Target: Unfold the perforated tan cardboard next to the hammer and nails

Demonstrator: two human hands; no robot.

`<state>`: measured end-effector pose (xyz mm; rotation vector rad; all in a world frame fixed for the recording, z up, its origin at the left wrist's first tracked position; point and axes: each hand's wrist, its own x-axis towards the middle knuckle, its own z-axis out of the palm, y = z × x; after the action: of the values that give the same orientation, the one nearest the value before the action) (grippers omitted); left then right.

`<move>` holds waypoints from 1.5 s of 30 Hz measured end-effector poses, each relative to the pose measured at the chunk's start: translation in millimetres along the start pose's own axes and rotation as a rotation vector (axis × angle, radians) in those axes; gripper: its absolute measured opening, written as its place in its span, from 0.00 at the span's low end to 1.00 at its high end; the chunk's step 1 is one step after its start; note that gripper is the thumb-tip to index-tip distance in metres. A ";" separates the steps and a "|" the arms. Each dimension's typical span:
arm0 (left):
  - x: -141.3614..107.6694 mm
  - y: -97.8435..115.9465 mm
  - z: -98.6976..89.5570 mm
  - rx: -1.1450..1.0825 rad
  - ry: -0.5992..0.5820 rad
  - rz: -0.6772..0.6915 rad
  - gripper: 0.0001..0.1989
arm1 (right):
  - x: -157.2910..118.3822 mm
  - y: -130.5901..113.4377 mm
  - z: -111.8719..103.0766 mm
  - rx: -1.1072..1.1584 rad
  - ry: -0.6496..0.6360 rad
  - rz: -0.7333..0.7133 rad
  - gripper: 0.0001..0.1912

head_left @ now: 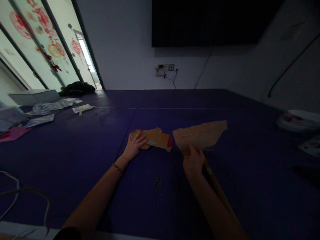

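My left hand (135, 145) lies flat, fingers stretched, on torn pieces of brown cardboard (156, 138) with orange and red print. In my right hand (193, 163) is a torn brown cardboard sheet (202, 133) dotted with many small holes, pinched at its lower edge. A long wooden stick or handle (216, 183) runs beside my right forearm; whether that hand also grips it, I cannot tell. Between my arms, several thin metal nails or pins (158, 186) rest on the dark blue tabletop (150, 213).
At the far left are a white box (35, 96), plastic packets (41, 120), a pink sheet (15, 133) and a dark bag (77, 87). Pale cables (32, 190) loop at the near left. White stacked dishes or containers (300, 120) stand at the right edge.
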<state>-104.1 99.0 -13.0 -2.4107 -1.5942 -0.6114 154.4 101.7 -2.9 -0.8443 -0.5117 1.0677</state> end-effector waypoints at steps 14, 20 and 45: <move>-4.5 -1.0 7.1 -0.142 -0.107 -0.122 0.27 | -22.0 20.9 7.3 -0.041 -0.009 0.087 0.10; -1.5 -8.8 15.7 -0.045 -0.071 -0.244 0.20 | -23.1 25.6 6.5 -0.096 0.014 0.086 0.11; 1.0 48.6 1.8 -0.858 0.013 -0.191 0.13 | -43.4 25.2 18.3 0.019 -0.189 0.234 0.17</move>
<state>-59.0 80.7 -10.8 -2.7663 -1.8176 -1.6197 109.4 74.2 -11.1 -0.8039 -0.5693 1.3745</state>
